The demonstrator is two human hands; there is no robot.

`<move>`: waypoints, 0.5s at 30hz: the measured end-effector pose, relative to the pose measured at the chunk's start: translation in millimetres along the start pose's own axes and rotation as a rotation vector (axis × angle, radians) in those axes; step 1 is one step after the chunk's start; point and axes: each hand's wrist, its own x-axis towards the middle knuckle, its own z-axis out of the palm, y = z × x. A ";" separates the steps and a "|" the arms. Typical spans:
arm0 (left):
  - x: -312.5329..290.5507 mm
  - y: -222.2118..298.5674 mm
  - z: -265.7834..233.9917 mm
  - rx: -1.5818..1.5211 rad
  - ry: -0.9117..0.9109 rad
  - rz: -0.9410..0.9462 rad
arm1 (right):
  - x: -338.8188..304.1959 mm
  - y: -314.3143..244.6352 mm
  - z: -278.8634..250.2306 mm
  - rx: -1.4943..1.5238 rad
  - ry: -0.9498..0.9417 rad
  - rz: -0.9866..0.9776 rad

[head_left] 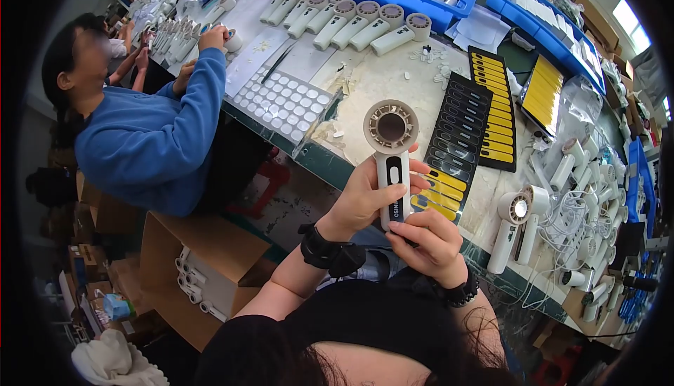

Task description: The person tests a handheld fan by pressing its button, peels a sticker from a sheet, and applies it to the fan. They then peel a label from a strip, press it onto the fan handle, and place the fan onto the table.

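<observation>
My left hand (364,196) is wrapped round the white handle of a handheld fan (394,163). The fan stands upright in front of me, its round beige head with a dark centre pointing away. A dark panel with a pale oval button runs down the handle. At the handle's lower end my right hand (430,242) is closed, thumb and fingertips pressed against the panel. Just beyond my hands lies a sheet of black strip stickers (460,126), its near part bare yellow. Whether the right fingers also hold a sticker is too small to tell.
Several finished-looking fans (337,24) lie in a row at the back, before a blue tray (449,17). More fans and cables (572,200) crowd the right. A sheet of round stickers (281,105) lies left. A co-worker in blue (151,144) works there. A cardboard box (165,245) stands below.
</observation>
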 end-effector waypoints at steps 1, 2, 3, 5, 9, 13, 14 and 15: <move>-0.2 -0.9 -0.7 -0.008 -0.026 0.001 | -0.8 0.4 -0.3 0.010 0.005 0.002; -0.4 -2.1 -1.6 -0.016 -0.052 0.002 | -1.5 0.9 -0.5 0.020 0.010 0.004; -0.1 -3.1 -2.2 -0.024 -0.081 0.003 | -1.9 1.3 -0.7 0.028 0.017 0.005; -0.9 -5.6 -2.5 -0.027 -0.091 0.011 | -3.2 2.5 -0.3 0.034 0.021 0.004; -0.2 -9.8 -4.3 -0.086 -0.099 -0.005 | -4.8 2.3 -0.8 0.044 0.021 0.010; 1.1 -8.1 -2.3 -0.160 -0.071 -0.061 | -4.5 1.4 0.9 0.029 0.010 0.021; 1.3 -6.4 -0.6 -0.131 -0.061 -0.061 | -4.4 1.2 1.9 0.024 0.015 0.020; 1.4 -5.6 0.3 -0.101 -0.051 -0.060 | -4.2 1.0 2.4 0.020 0.021 0.019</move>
